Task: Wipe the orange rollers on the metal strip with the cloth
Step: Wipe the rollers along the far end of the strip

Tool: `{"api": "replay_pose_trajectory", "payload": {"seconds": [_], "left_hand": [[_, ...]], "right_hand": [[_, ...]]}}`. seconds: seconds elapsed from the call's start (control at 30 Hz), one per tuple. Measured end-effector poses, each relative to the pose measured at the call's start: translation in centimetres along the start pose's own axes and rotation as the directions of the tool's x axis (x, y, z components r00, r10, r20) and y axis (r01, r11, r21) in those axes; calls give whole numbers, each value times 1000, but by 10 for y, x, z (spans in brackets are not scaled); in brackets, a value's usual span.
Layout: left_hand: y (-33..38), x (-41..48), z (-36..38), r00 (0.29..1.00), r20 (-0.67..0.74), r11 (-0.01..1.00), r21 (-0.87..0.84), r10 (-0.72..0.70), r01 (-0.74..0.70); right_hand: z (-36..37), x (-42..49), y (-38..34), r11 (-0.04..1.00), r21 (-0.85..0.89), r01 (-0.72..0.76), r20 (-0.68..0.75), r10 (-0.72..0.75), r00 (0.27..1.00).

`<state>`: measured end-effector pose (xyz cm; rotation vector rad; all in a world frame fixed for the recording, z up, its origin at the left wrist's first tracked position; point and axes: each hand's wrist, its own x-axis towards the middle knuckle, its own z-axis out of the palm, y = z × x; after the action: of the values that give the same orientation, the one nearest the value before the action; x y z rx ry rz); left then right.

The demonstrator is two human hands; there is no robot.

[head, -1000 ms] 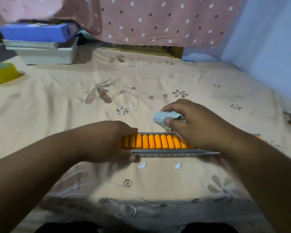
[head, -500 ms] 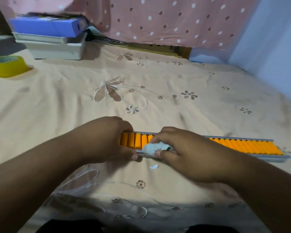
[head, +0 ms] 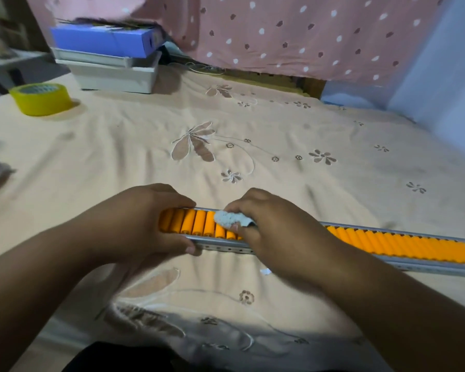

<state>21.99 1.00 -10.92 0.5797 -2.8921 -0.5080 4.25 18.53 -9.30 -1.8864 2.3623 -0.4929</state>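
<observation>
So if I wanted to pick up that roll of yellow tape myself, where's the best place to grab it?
Take the yellow tape roll from above, fingers on opposite sides of its outer wall. It lies flat on the bedsheet with its open core facing up, and nothing crowds it.

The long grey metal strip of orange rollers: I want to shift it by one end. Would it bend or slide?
The long grey metal strip of orange rollers looks like a stiff folded channel, so it probably stays straight. On the soft peach bedsheet it likely drags rather than glides. The left hand steadying its end suggests it shifts under wiping.
</observation>
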Motion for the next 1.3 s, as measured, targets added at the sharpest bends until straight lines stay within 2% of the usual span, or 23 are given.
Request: {"api": "replay_pose_trajectory", "payload": {"seconds": [0.1,0.17,0.2,0.3,0.37,0.53,0.6,0.73,0.8,0.9,0.97,1.13,1.3], "left_hand": [[-6,-1,7,999,-45,1000,-25,-5,4],[-10,-4,11,997,-76,998,-57,-5,1],[-12,-6,14,996,-87,997,-80,0,-7],[-18,-9,16,996,-89,989,-146,16,-29],[-25,-14,13,996,-84,981,-191,16,-32],[-38,-22,13,990,-126,975,-222,-59,30],[-39,-20,17,990,-124,971,-235,-66,35],[-43,-18,19,988,-119,961,-269,-99,64],[-42,-17,18,987,-116,953,-292,-115,77],[-41,-16,17,986,-102,943,-320,-131,92],[-40,-17,17,984,-100,928,-358,-145,100],[-45,-18,23,984,-123,906,-418,-129,67],[-44,-18,23,988,-131,901,-433,-79,15]], "right_hand": [[-18,-11,-5,997,28,71,203,-75,976],[-33,-12,-4,993,92,77,282,-100,954],[-39,-8,-2,991,125,57,262,-88,961],[-41,15,3,981,194,-10,20,6,1000],[-26,32,-1,983,182,-31,-68,44,997],[17,28,-14,995,-69,72,-11,-73,997],[7,17,-17,990,-57,132,86,-127,988],[-19,12,-22,973,47,225,341,-228,912],[-27,23,-20,975,102,199,297,-221,929],[-20,50,-24,985,131,116,48,-124,991],[-1,64,-33,990,96,105,-11,-104,994],[35,59,-52,985,-83,150,-21,-152,988],[17,43,-59,962,109,249,159,-265,951]]}}
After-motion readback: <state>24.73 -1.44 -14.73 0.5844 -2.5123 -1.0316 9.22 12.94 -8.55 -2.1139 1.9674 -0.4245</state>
